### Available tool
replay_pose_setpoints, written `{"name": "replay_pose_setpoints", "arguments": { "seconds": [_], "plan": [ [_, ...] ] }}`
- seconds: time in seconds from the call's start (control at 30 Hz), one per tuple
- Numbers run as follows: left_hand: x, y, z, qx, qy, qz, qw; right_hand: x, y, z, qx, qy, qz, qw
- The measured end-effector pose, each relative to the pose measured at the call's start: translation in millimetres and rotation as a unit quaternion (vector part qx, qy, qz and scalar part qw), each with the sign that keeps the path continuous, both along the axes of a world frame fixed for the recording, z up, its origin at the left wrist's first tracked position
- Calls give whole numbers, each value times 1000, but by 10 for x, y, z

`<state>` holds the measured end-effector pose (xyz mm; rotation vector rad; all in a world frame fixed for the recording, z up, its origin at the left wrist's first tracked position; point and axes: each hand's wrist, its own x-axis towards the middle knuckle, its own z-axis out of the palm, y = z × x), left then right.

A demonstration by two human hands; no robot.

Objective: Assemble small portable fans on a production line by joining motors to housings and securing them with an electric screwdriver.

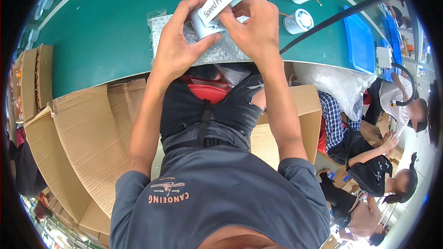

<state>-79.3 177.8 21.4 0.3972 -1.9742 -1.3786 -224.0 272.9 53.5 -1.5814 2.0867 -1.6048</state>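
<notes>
Above the table's near edge, both my hands hold a white plastic housing [220, 3], a long arm-shaped piece with dark printed lettering, tilted up to the right. Its lower left end meets a short white cylinder [198, 24]; whether the two are joined I cannot tell. My left hand [177, 46] curls around the cylinder, with the thumb at its lower edge. From the right, my right hand [255, 30] grips the housing, its thumb and fingers near the middle and underside. Clear bubble wrap [226, 54] lies on the green table [101, 32] beneath my hands.
Two white spool-like drums [298, 21] with copper-coloured wire stand at the right, near a thick black cable [341, 16]. Farther right is a blue tray [359, 41]. Open cardboard boxes [87, 143] flank my lap. Other people sit to the right.
</notes>
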Motion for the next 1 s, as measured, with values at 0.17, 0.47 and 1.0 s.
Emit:
{"name": "replay_pose_setpoints", "arguments": {
  "seconds": [0.17, 0.47, 1.0],
  "plan": [
    [-4, 28, -32, 18, 10, 8, 1000, 101, 13, -3, -31, 49, -55, 997],
    [27, 15, -18, -2, 18, 13, 1000, 139, 122, 189, 8, 144, -11, 990],
    [68, 30, -55, -19, 29, 34, 999, 180, 100, 304, 97, 97, 14, 990]
  ]
}}
